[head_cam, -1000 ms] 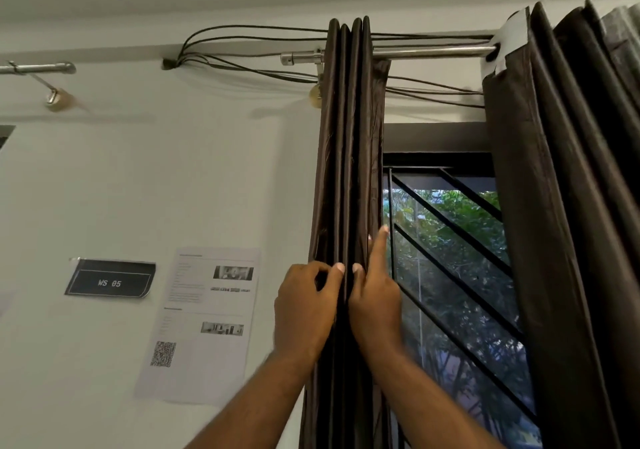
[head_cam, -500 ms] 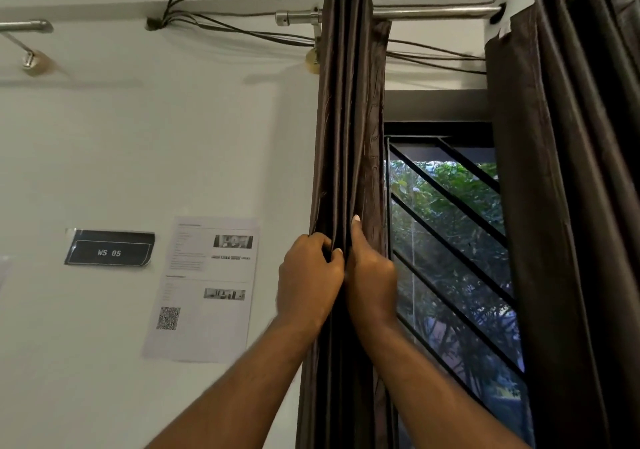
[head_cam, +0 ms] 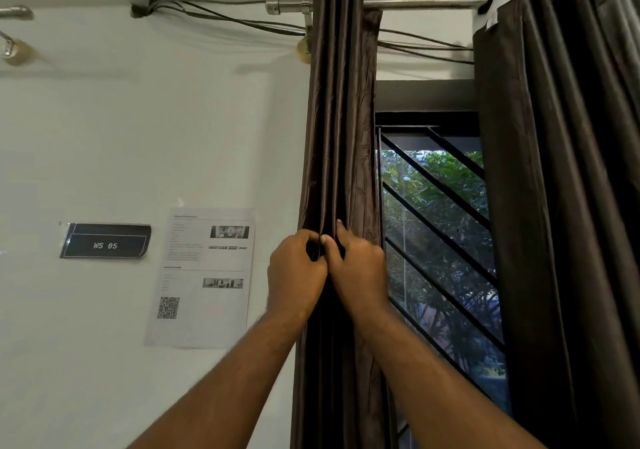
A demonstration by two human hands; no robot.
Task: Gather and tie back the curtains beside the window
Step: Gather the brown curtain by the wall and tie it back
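Note:
A dark brown curtain [head_cam: 341,130] hangs gathered in tight vertical pleats from the steel rod [head_cam: 415,2], just left of the window [head_cam: 436,227]. My left hand [head_cam: 294,275] grips the left pleats, its fingers curled into the folds. Beside it, touching it, my right hand [head_cam: 360,272] pinches the right pleats, with one fingertip pointing up along the cloth. A second dark curtain [head_cam: 561,206] hangs loose at the right side of the window.
Black cables [head_cam: 214,12] run along the wall under the ceiling and behind the rod. A printed sheet [head_cam: 204,275] and a black sign reading WS 05 [head_cam: 105,240] are stuck to the white wall at the left. Slanted black bars cross the window.
My right index finger has folded down from its long stretch up the pleat. Both hands have closed tighter on the folds. The view has tilted downward.

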